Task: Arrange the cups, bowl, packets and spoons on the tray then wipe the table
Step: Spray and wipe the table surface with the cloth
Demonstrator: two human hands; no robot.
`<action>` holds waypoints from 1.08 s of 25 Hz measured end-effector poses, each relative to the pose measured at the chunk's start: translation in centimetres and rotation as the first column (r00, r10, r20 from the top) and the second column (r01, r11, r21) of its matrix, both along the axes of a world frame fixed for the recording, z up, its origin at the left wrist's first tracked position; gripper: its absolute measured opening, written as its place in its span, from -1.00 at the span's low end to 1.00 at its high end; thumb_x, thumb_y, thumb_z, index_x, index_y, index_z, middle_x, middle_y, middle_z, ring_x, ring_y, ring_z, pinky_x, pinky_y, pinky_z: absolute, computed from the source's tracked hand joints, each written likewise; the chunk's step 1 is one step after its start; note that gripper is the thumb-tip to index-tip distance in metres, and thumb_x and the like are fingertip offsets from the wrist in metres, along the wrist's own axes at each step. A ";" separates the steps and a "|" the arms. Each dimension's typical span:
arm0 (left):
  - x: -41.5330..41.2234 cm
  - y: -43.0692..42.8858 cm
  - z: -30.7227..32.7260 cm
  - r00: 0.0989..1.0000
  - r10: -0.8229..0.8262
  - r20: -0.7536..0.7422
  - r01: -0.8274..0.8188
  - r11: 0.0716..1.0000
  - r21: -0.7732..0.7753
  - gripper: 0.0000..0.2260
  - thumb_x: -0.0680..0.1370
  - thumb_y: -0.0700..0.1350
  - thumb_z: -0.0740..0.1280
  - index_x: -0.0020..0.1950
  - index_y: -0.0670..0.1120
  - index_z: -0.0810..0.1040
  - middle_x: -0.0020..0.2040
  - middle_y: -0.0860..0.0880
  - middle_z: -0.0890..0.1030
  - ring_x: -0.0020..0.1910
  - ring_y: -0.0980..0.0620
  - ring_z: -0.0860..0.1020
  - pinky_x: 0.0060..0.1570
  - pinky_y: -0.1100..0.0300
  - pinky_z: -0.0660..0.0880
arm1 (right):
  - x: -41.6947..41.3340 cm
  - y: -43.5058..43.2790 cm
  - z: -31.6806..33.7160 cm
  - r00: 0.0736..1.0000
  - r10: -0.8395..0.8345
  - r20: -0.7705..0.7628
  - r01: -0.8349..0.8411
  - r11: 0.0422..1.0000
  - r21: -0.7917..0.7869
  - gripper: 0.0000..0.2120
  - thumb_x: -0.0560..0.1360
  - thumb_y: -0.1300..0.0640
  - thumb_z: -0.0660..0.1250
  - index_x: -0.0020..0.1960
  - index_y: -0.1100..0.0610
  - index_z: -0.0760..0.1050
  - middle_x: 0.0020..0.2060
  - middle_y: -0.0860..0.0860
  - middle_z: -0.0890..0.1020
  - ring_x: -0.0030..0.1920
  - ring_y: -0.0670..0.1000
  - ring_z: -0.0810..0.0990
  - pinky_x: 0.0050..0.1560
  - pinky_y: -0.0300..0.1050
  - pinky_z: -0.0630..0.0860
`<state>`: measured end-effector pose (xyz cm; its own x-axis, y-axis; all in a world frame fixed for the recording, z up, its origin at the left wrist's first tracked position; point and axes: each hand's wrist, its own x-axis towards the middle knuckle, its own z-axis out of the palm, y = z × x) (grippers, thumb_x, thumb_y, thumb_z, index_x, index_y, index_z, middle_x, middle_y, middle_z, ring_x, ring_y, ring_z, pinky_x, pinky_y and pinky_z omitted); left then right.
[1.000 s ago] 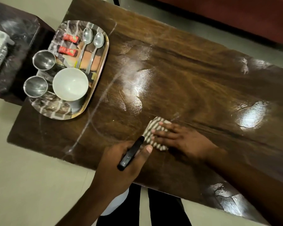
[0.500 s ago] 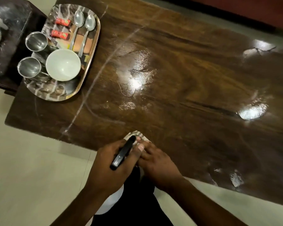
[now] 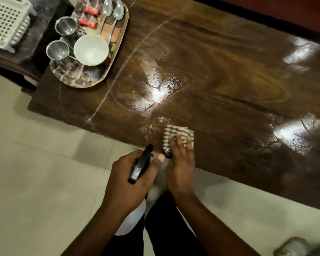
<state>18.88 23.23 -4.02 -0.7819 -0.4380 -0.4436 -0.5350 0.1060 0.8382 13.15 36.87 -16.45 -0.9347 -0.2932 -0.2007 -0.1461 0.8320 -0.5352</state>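
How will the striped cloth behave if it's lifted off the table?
The striped cloth is probably floppy: it lies folded flat under the right hand, one end drooping at the table edge. Likely light, since spread fingers alone pin it. On the glossy, wet-looking wood it should slide easily and may bunch rather than hold shape.

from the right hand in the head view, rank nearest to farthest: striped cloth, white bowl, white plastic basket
1. Striped cloth: directly under the right hand, at the near table edge.
2. White bowl: on the steel tray, far left.
3. White plastic basket: beyond the tray, on the dark side table at the top left corner.
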 end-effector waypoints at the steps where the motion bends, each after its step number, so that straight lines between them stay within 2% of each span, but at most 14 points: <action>1: 0.2 -0.1 -0.2 1.000 0.002 -0.011 -0.002 1.000 -0.009 -0.70 0.54 0.19 0.45 -0.24 0.00 0.62 -0.43 0.12 0.59 -0.41 0.12 0.58 -0.35 0.09 0.51 | 1.3 0.3 0.2 0.984 0.179 0.006 -0.179 0.984 0.024 -0.32 0.54 0.27 0.15 0.66 -0.01 0.34 0.68 -0.06 0.28 0.73 0.11 0.04 0.67 0.04 0.13; 3: 0.9 -0.7 -0.5 1.000 -0.005 -0.005 0.005 0.999 -0.033 -0.67 0.59 0.19 0.47 -0.22 -0.02 0.64 -0.41 0.06 0.62 -0.40 0.05 0.61 -0.35 0.06 0.53 | 1.5 3.3 0.3 0.913 0.407 0.007 -0.406 0.910 0.087 -0.29 0.54 0.26 0.14 0.67 -0.07 0.31 0.69 -0.11 0.25 0.73 0.08 0.05 0.66 0.07 0.17; 5: 1.6 -1.4 -0.9 1.000 0.000 0.008 0.001 0.999 -0.051 -0.56 0.58 0.24 0.45 -0.25 -0.12 0.60 -0.42 -0.08 0.59 -0.40 -0.13 0.60 -0.33 -0.10 0.56 | 1.0 7.4 0.2 0.929 0.371 -0.002 -0.368 0.920 0.136 -0.27 0.55 0.32 0.20 0.68 -0.08 0.29 0.69 -0.14 0.23 0.73 0.08 0.08 0.67 0.10 0.20; 7: 2.0 -2.2 -1.0 1.000 0.008 0.009 -0.007 0.998 -0.062 -0.50 0.57 0.24 0.44 -0.32 -0.14 0.50 -0.45 -0.15 0.52 -0.41 -0.23 0.55 -0.31 -0.18 0.55 | 1.1 10.0 0.4 0.999 0.021 -0.028 -0.017 0.992 0.128 -0.29 0.56 0.39 0.25 0.66 -0.02 0.34 0.68 -0.11 0.26 0.72 0.08 0.11 0.64 0.17 0.28; 9: 2.1 -2.9 -1.1 1.000 0.011 0.010 -0.011 0.998 -0.055 -0.49 0.60 0.21 0.46 -0.33 -0.14 0.48 -0.46 -0.15 0.52 -0.41 -0.24 0.55 -0.30 -0.20 0.57 | 1.4 8.5 0.6 0.923 -0.384 -0.037 0.386 0.919 0.087 -0.30 0.57 0.45 0.25 0.64 0.02 0.38 0.67 -0.07 0.30 0.72 0.11 0.11 0.63 0.21 0.29; 11: 1.8 -3.7 -1.0 0.999 0.043 0.010 -0.043 0.999 -0.027 -0.52 0.60 0.21 0.46 -0.29 -0.16 0.56 -0.41 -0.15 0.59 -0.38 -0.23 0.58 -0.28 -0.21 0.59 | 1.8 3.9 0.5 0.854 -0.521 -0.004 0.521 0.853 0.021 -0.31 0.57 0.45 0.24 0.63 0.02 0.39 0.67 -0.07 0.30 0.73 0.10 0.08 0.66 0.09 0.22; 13: 1.3 -4.3 -0.8 0.997 0.076 0.011 -0.076 0.997 -0.009 -0.57 0.59 0.21 0.46 -0.22 -0.15 0.63 -0.33 -0.13 0.67 -0.34 -0.20 0.61 -0.25 -0.20 0.60 | 2.4 -0.7 0.3 0.941 -0.337 0.034 0.338 0.940 -0.032 -0.28 0.55 0.45 0.22 0.64 -0.02 0.38 0.67 -0.14 0.27 0.73 0.06 0.04 0.65 -0.02 0.19; 15: 0.7 -5.1 -0.9 0.997 0.080 -0.011 -0.080 0.997 -0.005 -0.67 0.57 0.20 0.46 -0.19 -0.05 0.68 -0.30 -0.02 0.70 -0.34 -0.06 0.65 -0.28 -0.13 0.61 | 2.1 -3.7 0.2 0.993 0.113 0.039 -0.112 0.993 -0.035 -0.24 0.49 0.44 0.22 0.64 -0.02 0.37 0.68 -0.12 0.26 0.73 0.10 0.05 0.64 0.02 0.22; 18: 0.3 -6.6 -1.2 0.999 0.028 -0.027 -0.029 0.999 -0.041 -0.70 0.60 0.21 0.44 -0.21 0.05 0.67 -0.38 0.04 0.67 -0.38 0.02 0.66 -0.27 -0.04 0.61 | -2.8 -4.0 -0.3 0.767 0.641 0.007 -0.641 0.767 0.025 -0.25 0.49 0.40 0.27 0.63 -0.02 0.38 0.67 -0.08 0.30 0.72 0.16 0.12 0.65 0.14 0.26; 20: 0.4 -7.7 -1.7 0.999 0.020 -0.028 -0.022 0.998 -0.060 -0.59 0.61 0.22 0.43 -0.23 -0.08 0.63 -0.42 -0.07 0.62 -0.39 -0.14 0.63 -0.26 -0.14 0.60 | -7.1 -3.1 -0.1 0.657 0.754 -0.007 -0.748 0.653 0.120 -0.35 0.60 0.26 0.28 0.65 -0.07 0.35 0.68 -0.12 0.28 0.71 0.15 0.16 0.64 0.09 0.26; 22: 0.6 -8.8 -2.1 0.999 0.030 -0.033 -0.031 0.999 -0.041 -0.50 0.59 0.22 0.43 -0.25 -0.20 0.55 -0.42 -0.17 0.54 -0.38 -0.25 0.55 -0.28 -0.16 0.55 | -10.4 -2.7 0.3 0.797 0.604 -0.003 -0.598 0.789 0.144 -0.37 0.61 0.22 0.25 0.66 -0.08 0.33 0.69 -0.10 0.26 0.71 0.16 0.15 0.64 0.15 0.29; 24: 0.5 -9.9 -2.4 0.999 0.024 -0.046 -0.025 1.000 -0.017 -0.45 0.58 0.25 0.42 -0.22 -0.26 0.54 -0.39 -0.24 0.53 -0.36 -0.30 0.54 -0.32 -0.15 0.53 | -12.1 -4.3 0.4 0.973 0.231 -0.024 -0.227 0.968 0.103 -0.30 0.55 0.32 0.22 0.66 -0.04 0.33 0.69 -0.07 0.25 0.72 0.16 0.09 0.66 0.17 0.24; 26: 0.2 -10.5 -2.6 0.997 0.025 -0.067 -0.024 1.000 0.008 -0.47 0.57 0.26 0.43 -0.19 -0.24 0.60 -0.37 -0.21 0.58 -0.35 -0.28 0.57 -0.36 -0.11 0.55 | -10.7 -7.6 0.3 0.999 -0.002 -0.039 0.004 0.997 0.071 -0.26 0.51 0.37 0.22 0.66 -0.02 0.34 0.69 -0.07 0.25 0.73 0.15 0.05 0.69 0.11 0.18; 27: 0.0 -10.9 -2.9 0.997 0.030 -0.074 -0.028 0.999 0.018 -0.51 0.58 0.23 0.45 -0.18 -0.22 0.62 -0.38 -0.16 0.59 -0.36 -0.22 0.58 -0.38 -0.07 0.55 | -8.9 -9.4 0.3 0.999 0.008 -0.043 -0.006 0.999 0.052 -0.25 0.51 0.37 0.22 0.66 -0.02 0.33 0.69 -0.07 0.25 0.73 0.15 0.04 0.69 0.09 0.17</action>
